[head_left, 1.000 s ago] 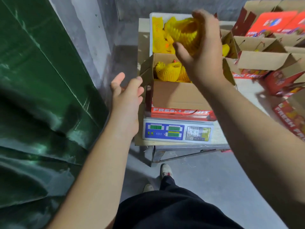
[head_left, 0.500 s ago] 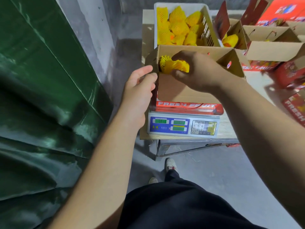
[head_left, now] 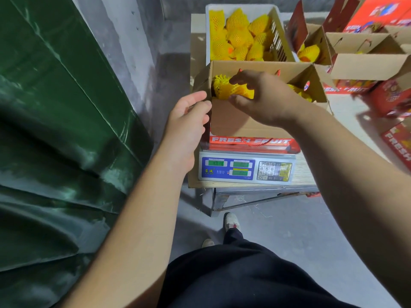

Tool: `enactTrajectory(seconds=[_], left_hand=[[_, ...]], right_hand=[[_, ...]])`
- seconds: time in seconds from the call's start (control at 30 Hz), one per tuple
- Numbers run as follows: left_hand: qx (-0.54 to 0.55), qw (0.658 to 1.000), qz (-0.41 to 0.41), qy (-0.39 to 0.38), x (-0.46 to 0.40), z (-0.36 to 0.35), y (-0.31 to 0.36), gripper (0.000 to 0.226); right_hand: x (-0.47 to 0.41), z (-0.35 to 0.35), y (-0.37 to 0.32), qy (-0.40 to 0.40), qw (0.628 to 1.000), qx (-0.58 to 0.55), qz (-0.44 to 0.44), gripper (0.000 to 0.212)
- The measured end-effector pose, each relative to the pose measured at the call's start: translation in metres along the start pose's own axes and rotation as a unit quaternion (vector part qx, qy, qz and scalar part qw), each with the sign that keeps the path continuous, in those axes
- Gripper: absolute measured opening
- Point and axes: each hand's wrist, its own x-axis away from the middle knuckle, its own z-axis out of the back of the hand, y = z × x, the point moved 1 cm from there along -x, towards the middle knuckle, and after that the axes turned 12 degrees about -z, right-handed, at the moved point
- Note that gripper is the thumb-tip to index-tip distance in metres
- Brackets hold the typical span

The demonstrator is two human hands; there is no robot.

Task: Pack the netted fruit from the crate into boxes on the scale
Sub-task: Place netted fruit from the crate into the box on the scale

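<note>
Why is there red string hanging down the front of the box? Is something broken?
Nothing looks broken. The red cord droops over the front of the box on the scale, likely its carry handle hanging loose. The netted fruit sits inside, nothing spilled.

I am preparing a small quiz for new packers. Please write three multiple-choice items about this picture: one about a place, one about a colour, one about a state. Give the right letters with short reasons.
1. Where does the open cardboard box stand?
A. on the floor
B. on the scale
C. inside the white crate

2. What colour is the net on the fruit in the crate?
A. yellow
B. blue
C. white

3. What is the right hand doing?
A. pressing the scale keys
B. hanging idle
C. gripping a netted fruit at the box opening

Answers:
1 B, the box sits on the scale platform above the display.
2 A, every net in the crate is yellow.
3 C, its fingers curl round the fruit, while the left hand touches the box's left corner.
</note>
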Motion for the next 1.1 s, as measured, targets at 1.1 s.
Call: enactTrajectory(seconds=[1.1], left_hand=[[-0.216, 0.965, -0.045, -0.139, -0.067, -0.072, -0.008, 0.044]], right_hand=[[0.067, 0.071, 0.175, 0.178, 0.864, -0.355, -0.31, 0.036]])
